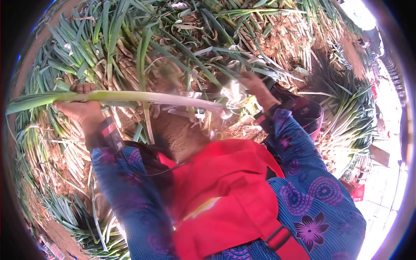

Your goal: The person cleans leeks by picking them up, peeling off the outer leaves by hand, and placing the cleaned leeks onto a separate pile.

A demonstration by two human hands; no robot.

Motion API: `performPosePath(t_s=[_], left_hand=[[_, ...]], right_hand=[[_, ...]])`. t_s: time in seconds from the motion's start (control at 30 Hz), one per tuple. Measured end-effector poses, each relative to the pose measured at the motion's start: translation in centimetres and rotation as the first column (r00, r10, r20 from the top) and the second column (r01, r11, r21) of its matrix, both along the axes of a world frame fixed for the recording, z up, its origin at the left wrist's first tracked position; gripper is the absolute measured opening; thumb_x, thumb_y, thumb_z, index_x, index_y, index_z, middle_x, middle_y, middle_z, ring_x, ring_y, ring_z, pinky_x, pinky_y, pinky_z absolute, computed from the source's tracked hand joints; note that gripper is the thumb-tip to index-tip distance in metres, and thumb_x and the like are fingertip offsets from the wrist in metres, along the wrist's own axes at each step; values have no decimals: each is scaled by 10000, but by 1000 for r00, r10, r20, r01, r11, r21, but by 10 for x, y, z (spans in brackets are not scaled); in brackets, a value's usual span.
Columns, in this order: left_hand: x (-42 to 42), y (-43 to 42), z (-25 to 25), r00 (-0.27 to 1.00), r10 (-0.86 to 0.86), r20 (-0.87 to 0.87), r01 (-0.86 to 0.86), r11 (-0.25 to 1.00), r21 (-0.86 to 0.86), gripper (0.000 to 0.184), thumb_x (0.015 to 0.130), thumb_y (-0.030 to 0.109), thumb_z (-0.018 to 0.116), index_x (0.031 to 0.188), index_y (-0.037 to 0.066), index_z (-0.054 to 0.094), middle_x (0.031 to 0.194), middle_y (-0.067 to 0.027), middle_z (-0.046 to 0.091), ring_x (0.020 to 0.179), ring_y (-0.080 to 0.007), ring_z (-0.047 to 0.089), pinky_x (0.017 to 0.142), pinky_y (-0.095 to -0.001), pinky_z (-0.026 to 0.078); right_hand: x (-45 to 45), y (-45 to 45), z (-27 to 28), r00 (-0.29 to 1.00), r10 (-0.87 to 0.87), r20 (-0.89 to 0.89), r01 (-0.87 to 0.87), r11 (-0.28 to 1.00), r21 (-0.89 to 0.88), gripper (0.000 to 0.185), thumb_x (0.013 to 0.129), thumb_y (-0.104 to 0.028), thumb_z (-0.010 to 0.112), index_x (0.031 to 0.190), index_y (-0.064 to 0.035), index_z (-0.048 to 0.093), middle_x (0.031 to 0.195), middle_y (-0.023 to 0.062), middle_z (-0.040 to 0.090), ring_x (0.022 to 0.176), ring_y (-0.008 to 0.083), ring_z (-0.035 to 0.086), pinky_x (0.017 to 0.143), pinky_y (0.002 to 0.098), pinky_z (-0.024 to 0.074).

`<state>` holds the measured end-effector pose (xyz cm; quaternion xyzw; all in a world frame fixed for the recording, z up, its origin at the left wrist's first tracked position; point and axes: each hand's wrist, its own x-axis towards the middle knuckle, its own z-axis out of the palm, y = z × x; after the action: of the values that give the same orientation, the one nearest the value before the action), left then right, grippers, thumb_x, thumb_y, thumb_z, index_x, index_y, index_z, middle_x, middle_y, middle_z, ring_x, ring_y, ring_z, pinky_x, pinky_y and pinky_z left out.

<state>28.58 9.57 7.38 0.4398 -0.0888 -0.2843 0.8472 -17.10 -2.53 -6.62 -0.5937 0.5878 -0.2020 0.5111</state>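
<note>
My left hand (82, 108) is closed around a long, thick green onion (160, 98), gripping it near its green leaves. The stalk lies almost level across the view, its pale end pointing right. Close to that end is my right hand (258, 92), raised and smeared by motion, so whether its fingers hold anything cannot be made out. Loose pale peelings (195, 113) lie beneath the stalk, above bare soil.
Heaps of unpeeled green onions (125, 69) spread ahead and along the left. More soil-covered stalks (277, 34) are piled at the far right. Peeled-looking onions (342, 125) lie beside my right leg. A dark shoe (310, 113) stands near my right wrist.
</note>
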Motion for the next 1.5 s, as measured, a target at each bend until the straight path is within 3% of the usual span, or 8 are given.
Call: performPosePath(t_s=[0.1, 0.23, 0.47, 0.6, 0.8, 0.87, 1.37, 1.5], left_hand=[[1, -4, -3, 1000, 5, 17, -4, 999, -36, 693, 880, 752, 198, 809, 97, 411, 685, -17, 358, 588, -167, 329, 604, -343, 340], [-8, -3, 2, 993, 118, -31, -117, 993, 9, 615, 867, 694, 363, 804, 83, 387, 698, -35, 352, 591, -179, 344, 613, -359, 350], [16, 7, -18, 989, 116, -95, -120, 992, -30, 533, 863, 575, 573, 944, 77, 399, 697, -39, 394, 625, -174, 455, 635, -358, 420], [20, 4, -24, 989, 125, -85, -129, 991, -46, 472, 851, 489, 658, 924, 76, 441, 717, -26, 448, 643, -164, 485, 654, -354, 430], [-17, -9, -15, 982, -18, -189, 8, 999, -50, 375, 893, 441, 627, 942, 106, 468, 756, -24, 462, 669, -172, 486, 674, -361, 433], [-30, -11, -7, 988, -19, -152, 15, 999, -29, 422, 907, 482, 592, 853, 90, 446, 729, -20, 437, 637, -158, 445, 652, -337, 407], [-9, -8, -34, 969, -65, -239, 57, 998, -42, 199, 940, 293, 555, 968, 109, 484, 840, -25, 446, 724, -178, 464, 668, -354, 406], [-8, -4, -24, 969, 17, -246, -21, 1000, -11, 218, 935, 298, 559, 983, 98, 487, 847, -31, 446, 733, -180, 472, 708, -370, 429]], right_hand=[[46, 30, -21, 808, 368, 461, -407, 913, -16, 428, 927, -369, 546, 1202, -46, 610, 1056, 111, 654, 919, 177, 630, 764, 264, 507], [63, 60, 25, 705, -60, 707, -435, 750, 498, 438, 939, -388, 534, 1181, -32, 617, 934, 81, 660, 784, 141, 612, 696, 231, 478], [-45, 7, -42, 374, -783, 497, 239, 599, 764, 295, 945, -386, 510, 943, -93, 547, 527, -69, 331, 382, 52, 282, 350, 209, 209], [-78, -9, -79, 963, -209, 172, 197, 977, 83, 300, 884, -299, 606, 1055, -54, 630, 795, 48, 595, 662, 159, 575, 565, 293, 461], [96, 47, 33, 954, 294, -50, -291, 881, -372, 432, 834, -265, 682, 1206, -66, 592, 1168, 123, 628, 1047, 265, 616, 887, 362, 508], [131, 67, 49, 910, 369, -187, -390, 614, -686, 457, 748, -171, 748, 1162, -73, 582, 1145, 113, 609, 1088, 289, 582, 885, 383, 490], [169, 87, 44, 880, 314, -357, -459, 371, -807, 219, 696, -57, 703, 852, -68, 550, 849, 75, 555, 835, 315, 574, 693, 405, 490], [156, 76, 50, 921, 387, -52, -275, 546, -792, 178, 750, -44, 698, 851, -62, 553, 859, 77, 603, 776, 239, 611, 647, 352, 498]])
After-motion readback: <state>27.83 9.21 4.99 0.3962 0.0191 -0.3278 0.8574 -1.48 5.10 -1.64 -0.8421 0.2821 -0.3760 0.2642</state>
